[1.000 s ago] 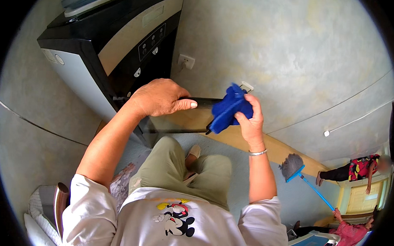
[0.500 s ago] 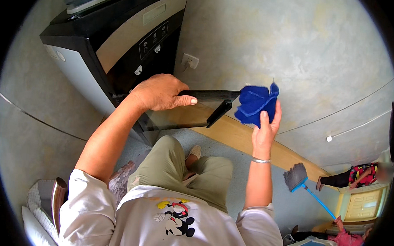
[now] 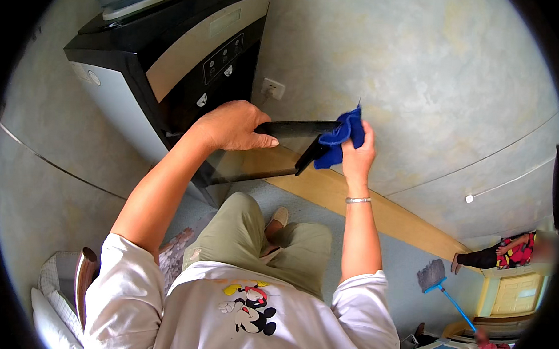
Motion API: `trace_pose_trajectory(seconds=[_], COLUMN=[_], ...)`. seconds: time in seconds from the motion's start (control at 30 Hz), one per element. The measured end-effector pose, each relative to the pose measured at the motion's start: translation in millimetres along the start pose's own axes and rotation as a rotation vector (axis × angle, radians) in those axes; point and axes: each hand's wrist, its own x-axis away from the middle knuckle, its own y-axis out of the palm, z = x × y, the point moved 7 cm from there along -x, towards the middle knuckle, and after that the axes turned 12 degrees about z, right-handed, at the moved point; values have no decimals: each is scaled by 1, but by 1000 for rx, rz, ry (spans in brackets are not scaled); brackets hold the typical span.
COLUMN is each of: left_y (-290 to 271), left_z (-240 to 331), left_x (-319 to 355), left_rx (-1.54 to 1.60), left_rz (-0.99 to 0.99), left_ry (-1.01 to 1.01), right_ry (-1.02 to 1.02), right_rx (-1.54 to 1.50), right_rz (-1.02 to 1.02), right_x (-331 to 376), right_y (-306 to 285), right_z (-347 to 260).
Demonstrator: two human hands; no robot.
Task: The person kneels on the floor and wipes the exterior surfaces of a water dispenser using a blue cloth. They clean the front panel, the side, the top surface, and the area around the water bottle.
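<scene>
A black and silver water dispenser [image 3: 173, 54] stands at the upper left, its glass door [image 3: 261, 155] swung outward. My left hand [image 3: 235, 127] grips the top edge of that door, thumb on the near side. In my right hand [image 3: 358, 156] is a blue cloth [image 3: 342, 137], folded over the door's free end beside its black handle [image 3: 309, 156]. The fingers behind the cloth are partly hidden.
A wall socket with a plug [image 3: 272, 88] is on the wall behind the door. To the right, a grey mop with a blue pole [image 3: 453, 302] is on the floor near two other people. At lower left is a wooden chair arm [image 3: 85, 278] with a cushion.
My right hand has moved left with the blue cloth, from beyond the door's end onto it. My left hand keeps its grip on the top edge.
</scene>
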Motion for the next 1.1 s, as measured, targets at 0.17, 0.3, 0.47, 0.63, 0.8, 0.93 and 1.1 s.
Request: trace_pose_trajectory(seconds=[0.17,0.3,0.47,0.63,0.8,0.93,1.1], left_y=[-2,-4,2,0,0,-18,-38], left_z=[7,15,11,13,10,-2,-7], left_x=[6,11,9,12,12,13,16], left_rx=[-9,32,13,23,240,495,725], left_rz=[-156,-121,-75,-108,-92,199,430], left_ry=[-71,-31,49,7,-41,-36,-15], right_ry=[512,473,52,-472,-505,-573,-734], right_rx=[-508,-907,-454,136,-29,-21,70], right_rz=[43,-127,-414,-729,-898,-869,-646], right_x=[18,1,4,2,28,47,75], right_y=[-10,-20,-16,4,39,66,90], right_z=[35,-11,-63,-145,-176,-191,-213])
